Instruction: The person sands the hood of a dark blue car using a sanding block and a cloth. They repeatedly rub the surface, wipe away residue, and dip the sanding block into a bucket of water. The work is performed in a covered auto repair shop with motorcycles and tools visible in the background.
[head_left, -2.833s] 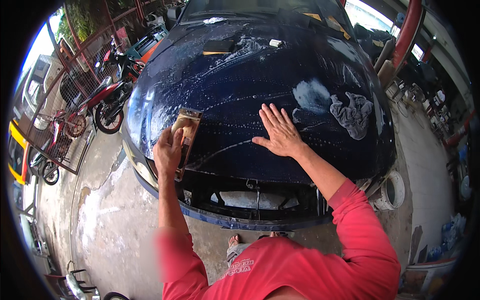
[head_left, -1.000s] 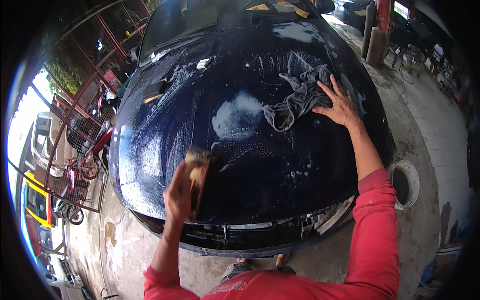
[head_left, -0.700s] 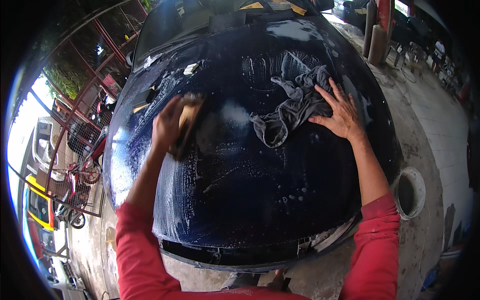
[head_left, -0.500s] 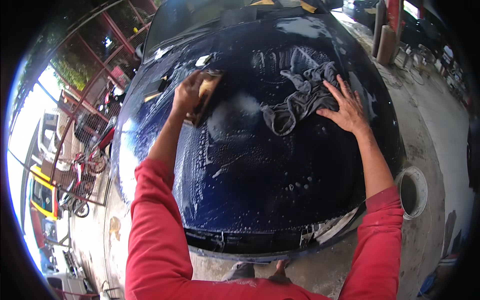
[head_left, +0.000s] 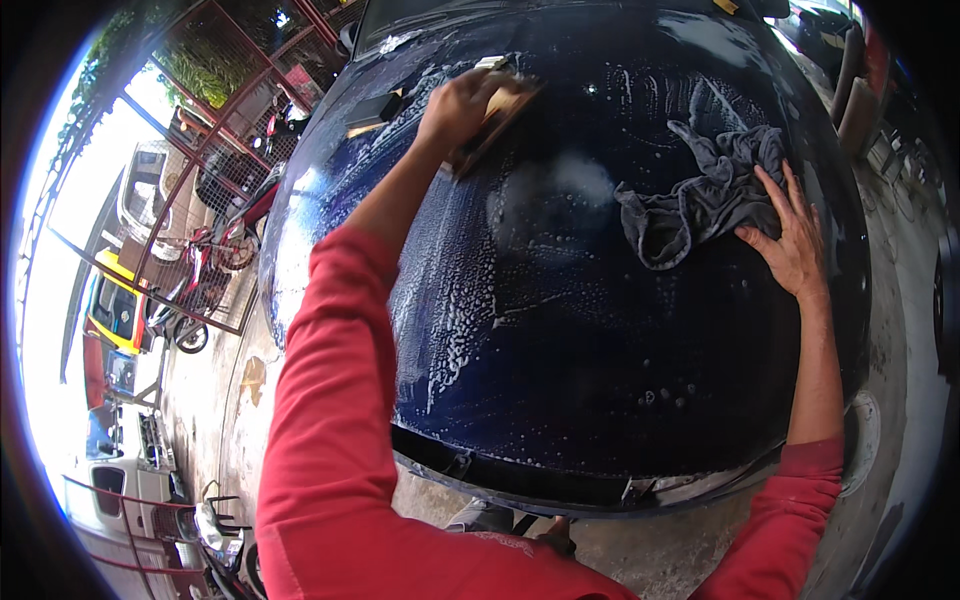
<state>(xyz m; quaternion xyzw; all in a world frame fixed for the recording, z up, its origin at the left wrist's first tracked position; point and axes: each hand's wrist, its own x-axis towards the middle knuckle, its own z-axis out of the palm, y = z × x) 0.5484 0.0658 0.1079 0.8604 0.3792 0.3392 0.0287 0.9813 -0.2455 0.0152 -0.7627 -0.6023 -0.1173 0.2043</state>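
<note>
A dark blue car hood (head_left: 560,370), streaked with white suds and water drops, spreads in front of me. My left hand (head_left: 462,108) is closed around a long tan-and-dark sanding block (head_left: 503,118), which lies at a slant on the wet left part of the hood. The hand hides part of the block, and its working face is out of sight. On the right, my right hand (head_left: 797,240) rests on the paint with fingers spread. Its fingertips meet the edge of a crumpled grey cloth (head_left: 705,195), which it does not grip.
A black block with a tan edge (head_left: 374,112) lies on the hood's far left, and a small pale piece (head_left: 490,63) sits beyond my left hand. A bucket (head_left: 860,445) stands on the floor at right. Red mesh fencing (head_left: 215,190) and parked vehicles are at left.
My left hand has pushed the sanding block farther up the hood, toward the windshield. My right hand stays beside the cloth. The whole view has shifted, so the hood appears farther right.
</note>
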